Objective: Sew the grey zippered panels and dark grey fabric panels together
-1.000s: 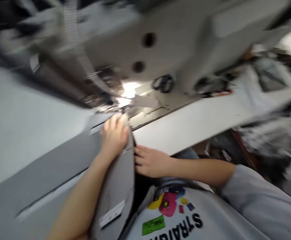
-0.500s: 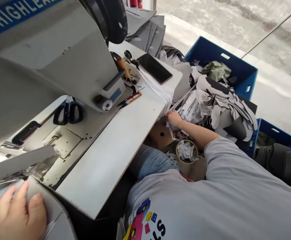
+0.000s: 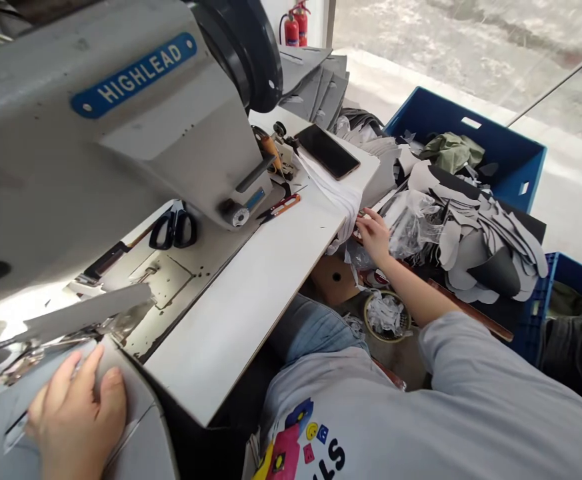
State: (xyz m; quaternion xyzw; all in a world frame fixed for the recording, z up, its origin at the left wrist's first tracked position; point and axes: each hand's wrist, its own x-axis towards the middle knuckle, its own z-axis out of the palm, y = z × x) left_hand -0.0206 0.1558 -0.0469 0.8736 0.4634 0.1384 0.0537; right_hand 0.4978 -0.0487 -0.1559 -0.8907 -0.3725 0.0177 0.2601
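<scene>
My left hand (image 3: 78,407) lies with its fingers stretched out on a grey sheet-like piece (image 3: 143,427) beside the needle area of the sewing machine (image 3: 135,127). My right hand (image 3: 373,237) reaches past the table's right edge. Its fingertips are pinched at the hanging bundle of white strips (image 3: 348,207), though the exact grip is partly hidden. The strips run over the tabletop from beside the phone (image 3: 328,152).
Black-handled scissors (image 3: 173,228) and orange thread snips (image 3: 281,207) lie by the machine. To the right, cut grey pieces (image 3: 471,233) are heaped before a blue crate (image 3: 531,170). A basket of scraps (image 3: 385,315) stands below the table. Fire extinguishers (image 3: 295,27) stand at the back.
The view has shifted, showing more of the machine. My right hand has moved up slightly at the strips, its fingers more visible. My left hand stays on the grey piece.
</scene>
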